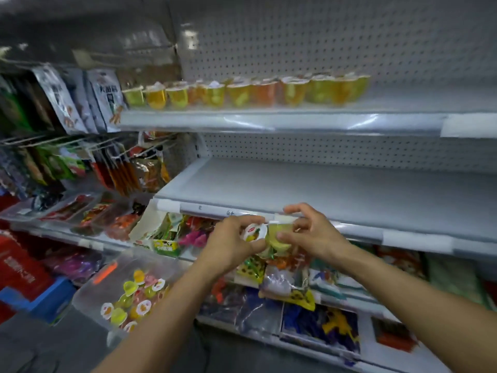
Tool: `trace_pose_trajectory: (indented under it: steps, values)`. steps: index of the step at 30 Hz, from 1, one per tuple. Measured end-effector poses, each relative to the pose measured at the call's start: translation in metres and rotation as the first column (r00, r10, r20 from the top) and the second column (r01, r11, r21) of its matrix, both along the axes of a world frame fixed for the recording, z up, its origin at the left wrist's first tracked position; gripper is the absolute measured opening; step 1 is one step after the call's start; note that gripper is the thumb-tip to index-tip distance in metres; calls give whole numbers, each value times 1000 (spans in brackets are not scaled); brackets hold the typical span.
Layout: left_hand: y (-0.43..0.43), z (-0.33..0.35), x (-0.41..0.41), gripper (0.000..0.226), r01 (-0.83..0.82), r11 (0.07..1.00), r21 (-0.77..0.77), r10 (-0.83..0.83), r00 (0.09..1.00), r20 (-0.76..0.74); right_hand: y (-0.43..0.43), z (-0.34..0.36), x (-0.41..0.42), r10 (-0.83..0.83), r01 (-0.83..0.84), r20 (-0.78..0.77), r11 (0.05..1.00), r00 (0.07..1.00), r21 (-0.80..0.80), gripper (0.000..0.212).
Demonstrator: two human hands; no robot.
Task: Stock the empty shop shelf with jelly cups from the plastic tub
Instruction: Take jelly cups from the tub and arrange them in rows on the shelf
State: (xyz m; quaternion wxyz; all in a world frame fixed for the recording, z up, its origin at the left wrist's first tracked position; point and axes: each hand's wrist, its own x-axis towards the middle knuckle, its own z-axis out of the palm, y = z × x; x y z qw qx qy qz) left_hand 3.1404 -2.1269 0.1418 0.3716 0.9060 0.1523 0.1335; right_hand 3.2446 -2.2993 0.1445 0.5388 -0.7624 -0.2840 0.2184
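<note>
Your left hand (231, 244) pinches a white-lidded jelly cup (253, 232) and your right hand (313, 235) curls round a green jelly cup (279, 239). The two cups touch, held just in front of the middle shelf (322, 184) edge. The plastic tub (87, 293) sits low on your left with more cups inside, and a row of cups (242, 91) lines the upper shelf (269, 122)

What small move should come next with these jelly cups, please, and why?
Probably lift and set them on the middle shelf: the left hand holds a white-lidded jelly cup, the right hand a yellow-green cup, both just at its bare front edge.
</note>
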Motion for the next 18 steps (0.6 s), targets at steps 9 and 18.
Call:
trace_pose_trajectory:
  steps: [9, 18]
  values:
    - [-83, 106, 67, 26, 11, 993, 113, -30, 986, 167, -87, 98, 42, -147, 103, 217, 974, 965, 204, 19]
    - [-73, 174, 140, 22, 60, 988, 143, -100, 951, 291, -90, 156, 113, -314, 204, 303, 916, 900, 346, 24]
